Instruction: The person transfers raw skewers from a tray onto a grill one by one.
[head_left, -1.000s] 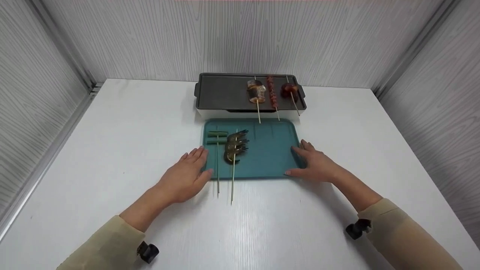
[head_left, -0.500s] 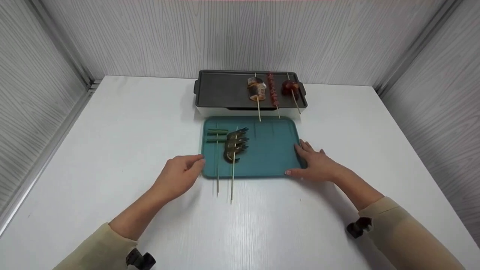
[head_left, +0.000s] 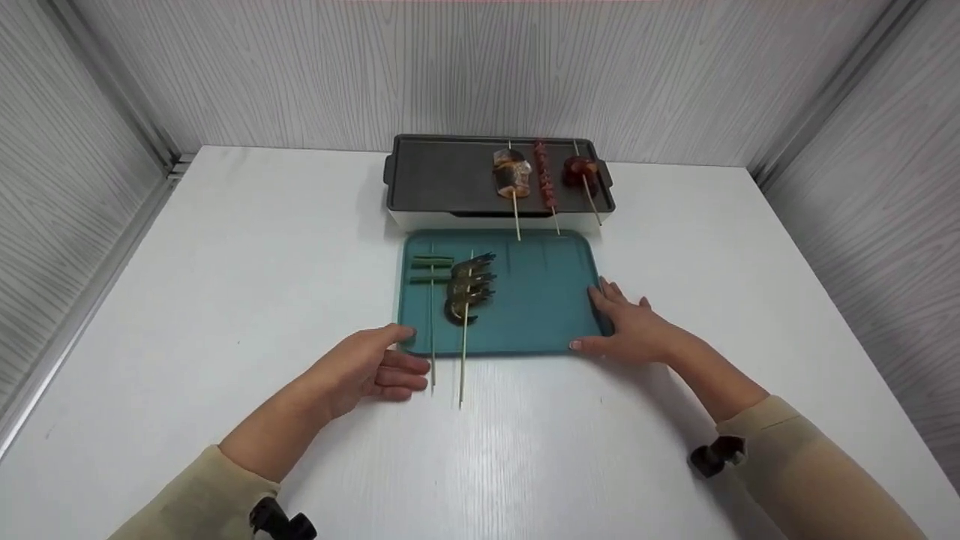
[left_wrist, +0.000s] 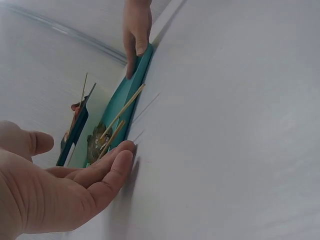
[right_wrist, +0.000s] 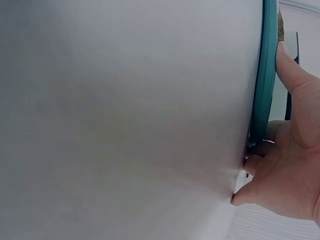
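A teal tray [head_left: 536,300] lies on the white table in the head view. On its left side are a skewer of green vegetable pieces [head_left: 431,262] and a skewer of shrimp [head_left: 469,289], their sticks reaching past the near rim. My left hand [head_left: 375,371] is at the near left corner, thumb over the rim, other fingers extended below it beside the vegetable skewer's stick end; nothing is gripped. At the near right corner my right hand [head_left: 634,330] rests spread against the tray, thumb along the near rim. In the right wrist view its thumb [right_wrist: 292,72] touches the tray's rim.
Behind the tray stands a dark grill plate [head_left: 446,176] on a white base. On its right half lie a fish-like chunk skewer [head_left: 512,176], a thin red meat skewer [head_left: 544,176] and a reddish-brown skewer [head_left: 580,172]. Pale wood-grain panels [head_left: 480,75] enclose the table's back and sides.
My left hand has left the tray's left side, drawn its fingers together, then moved toward the near left corner and turned its palm up. My right hand stays where it was.
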